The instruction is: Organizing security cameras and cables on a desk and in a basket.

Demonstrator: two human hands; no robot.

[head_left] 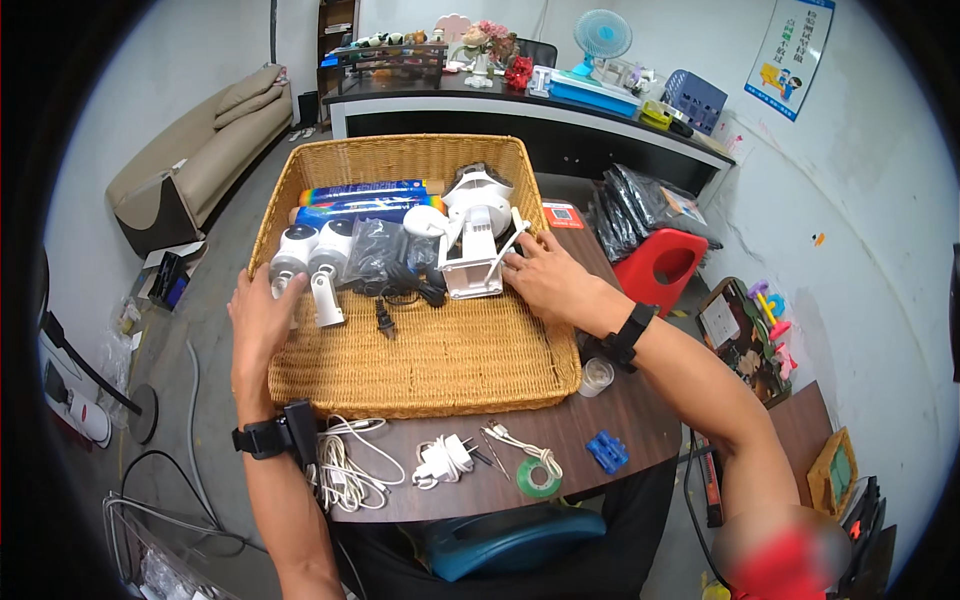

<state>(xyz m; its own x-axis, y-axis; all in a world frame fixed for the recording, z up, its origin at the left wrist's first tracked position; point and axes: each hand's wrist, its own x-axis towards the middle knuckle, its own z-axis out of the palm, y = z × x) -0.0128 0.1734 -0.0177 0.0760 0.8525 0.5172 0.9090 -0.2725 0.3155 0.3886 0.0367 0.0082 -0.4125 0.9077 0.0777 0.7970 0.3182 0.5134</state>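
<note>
Nearby, white cable (343,478) and green tape (527,481) before wicker basket (430,355), grip of fingers (523,262) unclear

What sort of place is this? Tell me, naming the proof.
Probably a small office or workroom: a long black-topped desk, a beige padded sofa and a brown wood-grain table holding a tan rectangular wicker basket.

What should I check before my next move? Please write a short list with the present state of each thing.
1. Left hand at the left side of the basket: ok.
2. Right hand gripping the white device: cannot tell; contact is unclear.
3. Black plug inside the basket: ok.
4. Blue rolls inside the basket: ok.
5. Table clear in front: not ok; white cable and green tape lie there.
</note>
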